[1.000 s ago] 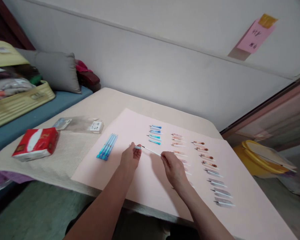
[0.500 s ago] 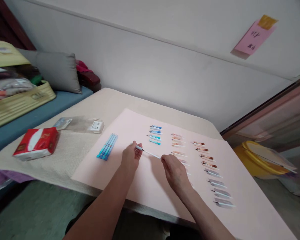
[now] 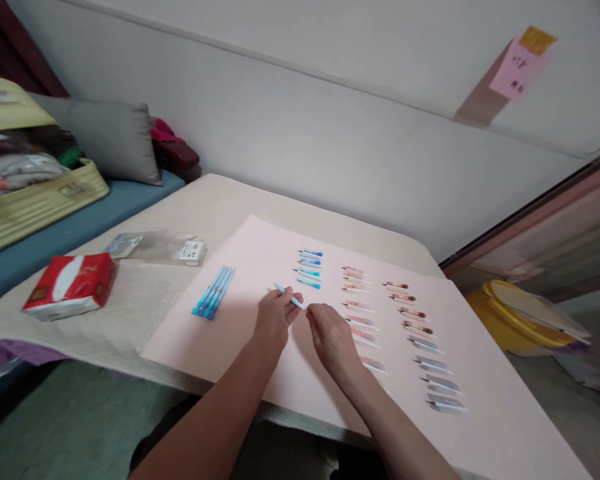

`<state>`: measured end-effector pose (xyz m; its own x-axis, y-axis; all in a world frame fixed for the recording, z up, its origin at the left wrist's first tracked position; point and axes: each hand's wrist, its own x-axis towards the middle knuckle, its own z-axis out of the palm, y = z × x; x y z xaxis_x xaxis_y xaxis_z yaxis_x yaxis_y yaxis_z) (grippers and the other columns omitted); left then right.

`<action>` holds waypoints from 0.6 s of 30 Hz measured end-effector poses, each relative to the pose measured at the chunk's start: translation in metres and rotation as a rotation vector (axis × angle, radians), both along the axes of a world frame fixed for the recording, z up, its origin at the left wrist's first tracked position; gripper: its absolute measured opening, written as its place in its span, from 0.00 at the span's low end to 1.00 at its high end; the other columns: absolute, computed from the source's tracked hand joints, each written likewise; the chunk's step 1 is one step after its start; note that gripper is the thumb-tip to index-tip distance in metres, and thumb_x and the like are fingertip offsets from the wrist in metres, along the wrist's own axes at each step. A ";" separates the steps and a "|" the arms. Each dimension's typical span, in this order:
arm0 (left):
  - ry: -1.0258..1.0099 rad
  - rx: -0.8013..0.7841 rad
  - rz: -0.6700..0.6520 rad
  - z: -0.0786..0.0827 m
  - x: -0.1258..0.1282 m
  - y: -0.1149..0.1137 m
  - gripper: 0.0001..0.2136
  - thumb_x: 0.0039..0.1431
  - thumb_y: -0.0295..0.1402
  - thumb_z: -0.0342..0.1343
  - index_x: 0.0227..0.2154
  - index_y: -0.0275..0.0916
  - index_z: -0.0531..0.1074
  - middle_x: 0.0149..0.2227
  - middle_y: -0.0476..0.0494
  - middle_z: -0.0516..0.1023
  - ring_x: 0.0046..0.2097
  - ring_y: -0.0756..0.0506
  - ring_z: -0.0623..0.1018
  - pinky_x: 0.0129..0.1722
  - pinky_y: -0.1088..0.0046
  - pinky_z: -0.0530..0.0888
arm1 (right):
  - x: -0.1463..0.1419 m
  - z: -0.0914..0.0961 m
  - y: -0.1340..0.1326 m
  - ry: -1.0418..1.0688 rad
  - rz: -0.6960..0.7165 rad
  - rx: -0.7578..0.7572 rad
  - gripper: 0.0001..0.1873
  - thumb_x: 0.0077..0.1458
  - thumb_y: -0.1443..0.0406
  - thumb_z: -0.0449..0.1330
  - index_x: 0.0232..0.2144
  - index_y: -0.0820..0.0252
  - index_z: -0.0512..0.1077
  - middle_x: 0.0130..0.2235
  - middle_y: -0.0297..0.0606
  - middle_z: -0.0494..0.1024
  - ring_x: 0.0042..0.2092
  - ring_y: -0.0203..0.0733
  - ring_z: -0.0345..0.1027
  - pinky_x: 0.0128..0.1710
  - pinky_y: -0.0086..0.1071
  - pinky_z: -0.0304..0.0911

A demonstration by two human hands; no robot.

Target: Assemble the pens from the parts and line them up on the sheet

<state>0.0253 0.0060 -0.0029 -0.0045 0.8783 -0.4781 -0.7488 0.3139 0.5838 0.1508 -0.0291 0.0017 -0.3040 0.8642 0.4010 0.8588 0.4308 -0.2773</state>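
Both hands (image 3: 273,317) have drawn closer — pinching the pale pen (image 3: 296,302) slantwise, tapered end pointing far-left.

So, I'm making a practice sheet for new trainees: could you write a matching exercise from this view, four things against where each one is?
Things:
1. Light-blue pen
2. Red-and-white packet
3. Pink note
4. Yellow tub

Places:
A. Taped to the wall
B. Held in the left hand
C. Beyond the table's right side
D. On the left part of the table

Pairs: 1-B, 2-D, 3-A, 4-C
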 end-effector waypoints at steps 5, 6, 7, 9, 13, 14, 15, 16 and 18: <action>0.021 0.003 -0.047 -0.001 0.004 -0.005 0.06 0.54 0.30 0.58 0.30 0.35 0.67 0.33 0.37 0.77 0.34 0.48 0.77 0.36 0.73 0.74 | -0.006 -0.010 0.009 0.137 -0.020 -0.056 0.11 0.62 0.66 0.45 0.32 0.58 0.66 0.30 0.37 0.72 0.32 0.38 0.65 0.32 0.29 0.57; 0.027 -0.002 -0.055 -0.003 0.002 -0.005 0.06 0.54 0.31 0.58 0.30 0.35 0.67 0.33 0.37 0.77 0.34 0.48 0.77 0.36 0.73 0.74 | -0.006 -0.012 0.010 0.157 -0.022 -0.061 0.11 0.62 0.65 0.45 0.32 0.58 0.66 0.30 0.37 0.72 0.32 0.38 0.65 0.32 0.29 0.57; 0.027 -0.006 -0.062 -0.004 0.001 -0.004 0.06 0.54 0.31 0.58 0.30 0.35 0.66 0.33 0.38 0.77 0.34 0.48 0.77 0.36 0.73 0.74 | -0.006 -0.013 0.011 0.173 -0.021 -0.065 0.11 0.62 0.65 0.46 0.32 0.59 0.66 0.30 0.37 0.72 0.32 0.38 0.65 0.32 0.29 0.57; 0.009 -0.014 -0.077 -0.007 0.000 -0.002 0.06 0.54 0.31 0.57 0.31 0.35 0.66 0.33 0.38 0.76 0.34 0.48 0.77 0.36 0.73 0.74 | -0.004 -0.015 0.011 0.200 -0.028 -0.074 0.10 0.61 0.65 0.47 0.31 0.59 0.66 0.29 0.36 0.72 0.31 0.37 0.65 0.31 0.28 0.57; -0.074 -0.049 -0.080 -0.013 0.000 0.001 0.05 0.55 0.28 0.56 0.31 0.35 0.65 0.30 0.38 0.76 0.33 0.48 0.78 0.35 0.73 0.75 | -0.003 -0.013 0.008 0.280 -0.050 -0.120 0.08 0.60 0.64 0.50 0.29 0.58 0.65 0.27 0.32 0.71 0.28 0.35 0.63 0.29 0.26 0.56; -0.098 -0.062 -0.072 -0.014 0.000 0.002 0.04 0.55 0.27 0.56 0.31 0.34 0.65 0.30 0.39 0.76 0.33 0.48 0.78 0.35 0.73 0.75 | -0.003 -0.011 0.006 0.300 -0.049 -0.135 0.08 0.60 0.63 0.50 0.29 0.58 0.65 0.27 0.32 0.71 0.27 0.34 0.63 0.29 0.26 0.56; -0.122 -0.075 -0.060 -0.014 0.000 0.003 0.04 0.55 0.26 0.56 0.30 0.34 0.65 0.29 0.39 0.76 0.32 0.48 0.78 0.34 0.72 0.75 | -0.003 -0.009 0.005 0.318 -0.046 -0.151 0.08 0.60 0.62 0.51 0.30 0.57 0.66 0.27 0.31 0.71 0.27 0.34 0.63 0.28 0.26 0.56; -0.146 -0.090 -0.044 -0.014 -0.001 0.004 0.04 0.55 0.25 0.55 0.30 0.34 0.65 0.28 0.39 0.75 0.32 0.48 0.78 0.34 0.72 0.75 | -0.002 -0.008 0.005 0.334 -0.045 -0.163 0.09 0.59 0.60 0.52 0.30 0.57 0.66 0.26 0.31 0.71 0.26 0.33 0.62 0.28 0.26 0.56; -0.173 -0.124 -0.012 -0.012 -0.003 0.006 0.04 0.55 0.24 0.55 0.30 0.34 0.65 0.28 0.40 0.75 0.32 0.48 0.78 0.34 0.72 0.76 | 0.003 -0.007 0.008 0.357 -0.069 -0.174 0.10 0.60 0.58 0.51 0.33 0.57 0.66 0.26 0.30 0.70 0.26 0.33 0.62 0.28 0.25 0.56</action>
<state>0.0227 0.0118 -0.0149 0.0971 0.8120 -0.5755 -0.8305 0.3847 0.4028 0.1541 -0.0209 -0.0057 -0.1107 0.9421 0.3167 0.7204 0.2955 -0.6274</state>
